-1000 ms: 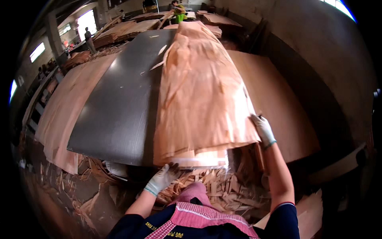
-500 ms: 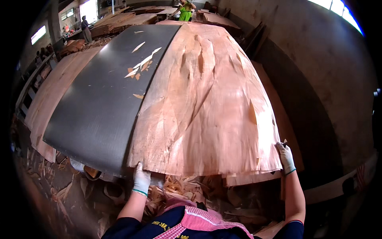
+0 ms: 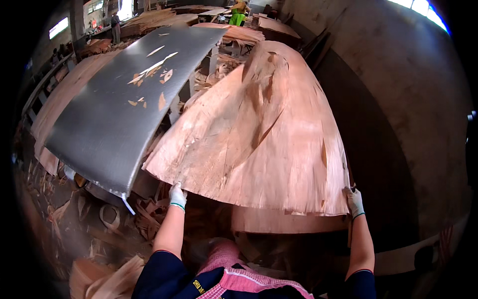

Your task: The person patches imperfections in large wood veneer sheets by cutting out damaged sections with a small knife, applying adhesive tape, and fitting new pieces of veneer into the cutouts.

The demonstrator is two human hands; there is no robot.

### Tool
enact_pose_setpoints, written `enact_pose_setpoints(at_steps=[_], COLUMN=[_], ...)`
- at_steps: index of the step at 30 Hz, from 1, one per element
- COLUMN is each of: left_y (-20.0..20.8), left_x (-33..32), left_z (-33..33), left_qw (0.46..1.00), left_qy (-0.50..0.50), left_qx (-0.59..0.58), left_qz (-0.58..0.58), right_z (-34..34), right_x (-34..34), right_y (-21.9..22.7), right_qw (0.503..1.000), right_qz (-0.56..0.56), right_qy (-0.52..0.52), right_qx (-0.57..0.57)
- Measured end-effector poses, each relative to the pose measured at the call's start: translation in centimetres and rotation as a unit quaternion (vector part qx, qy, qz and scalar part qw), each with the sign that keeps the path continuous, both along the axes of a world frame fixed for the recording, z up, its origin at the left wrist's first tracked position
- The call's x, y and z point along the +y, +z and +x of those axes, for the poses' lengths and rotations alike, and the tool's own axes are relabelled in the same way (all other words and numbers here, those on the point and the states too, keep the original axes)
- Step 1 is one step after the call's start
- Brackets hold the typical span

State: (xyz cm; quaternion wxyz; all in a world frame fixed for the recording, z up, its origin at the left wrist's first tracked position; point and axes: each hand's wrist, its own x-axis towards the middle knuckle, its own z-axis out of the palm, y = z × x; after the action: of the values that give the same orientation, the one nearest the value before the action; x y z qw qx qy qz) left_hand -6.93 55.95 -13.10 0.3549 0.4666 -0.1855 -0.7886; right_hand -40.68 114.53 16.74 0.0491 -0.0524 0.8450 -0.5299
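While both gloved hands grip its near edge, the thin wood sheet is lifted and bowed, its far end toward twelve o'clock. The left hand is closed on the frayed edge at seven o'clock, the right hand on the corner at five. At ten o'clock lies a grey metal plate, its edge just beside the sheet. Wood scraps litter the floor below; a bare wall stands at three.
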Motion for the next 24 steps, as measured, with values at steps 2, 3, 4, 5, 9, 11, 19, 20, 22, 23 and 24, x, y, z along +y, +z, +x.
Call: enact_pose_setpoints(at_steps=[2, 3, 4, 5, 9, 11, 19, 20, 22, 23, 24], left_y=[-1.1, -1.5, -1.7, -1.5, -2.2, -4.5, -8.3, -8.9, -10.2, -10.5, -10.8], left_x=[-0.2, 0.0, -0.1, 1.4, 2.4, 1.9, 8.0, 9.4, 12.0, 12.6, 13.3], left_z=[-0.4, -0.9, -1.2, -3.3, -4.4, -2.5, -10.0, -10.7, -11.7, -12.2, -12.8], left_qw=[0.999, 0.999, 0.998, 0.995, 0.996, 1.0, 0.998, 0.998, 0.997, 0.997, 0.996], left_qy=[-0.002, 0.003, 0.011, -0.016, -0.044, -0.022, -0.055, -0.05, -0.067, -0.067, -0.076], left_qx=[-0.032, -0.037, -0.042, -0.066, -0.072, 0.0, 0.032, -0.011, -0.021, -0.024, -0.041], left_qz=[0.029, 0.038, 0.046, 0.066, 0.042, 0.006, 0.007, 0.02, 0.028, 0.028, 0.037], right_z=[0.5, 0.6, 0.7, 0.2, 0.7, -0.2, -3.4, -4.0, -4.8, -5.4, -5.6], right_x=[-0.3, -0.6, -1.1, 1.4, 1.5, 0.2, 4.4, 5.4, 7.6, 8.0, 8.5], right_y=[-0.4, -0.5, -0.6, -0.2, 1.1, 0.1, -2.4, -3.4, -5.4, -6.5, -7.7], right_qw=[1.0, 0.999, 0.999, 0.996, 0.991, 0.989, 0.97, 0.969, 0.932, 0.91, 0.91], right_qz=[0.028, 0.037, 0.044, 0.074, 0.127, 0.14, 0.24, 0.243, 0.354, 0.405, 0.406], right_qy=[-0.003, -0.008, -0.011, -0.043, -0.049, -0.034, -0.044, -0.045, -0.077, -0.081, -0.08], right_qx=[-0.002, -0.005, -0.008, 0.01, -0.02, -0.02, 0.001, -0.003, 0.024, 0.017, 0.014])
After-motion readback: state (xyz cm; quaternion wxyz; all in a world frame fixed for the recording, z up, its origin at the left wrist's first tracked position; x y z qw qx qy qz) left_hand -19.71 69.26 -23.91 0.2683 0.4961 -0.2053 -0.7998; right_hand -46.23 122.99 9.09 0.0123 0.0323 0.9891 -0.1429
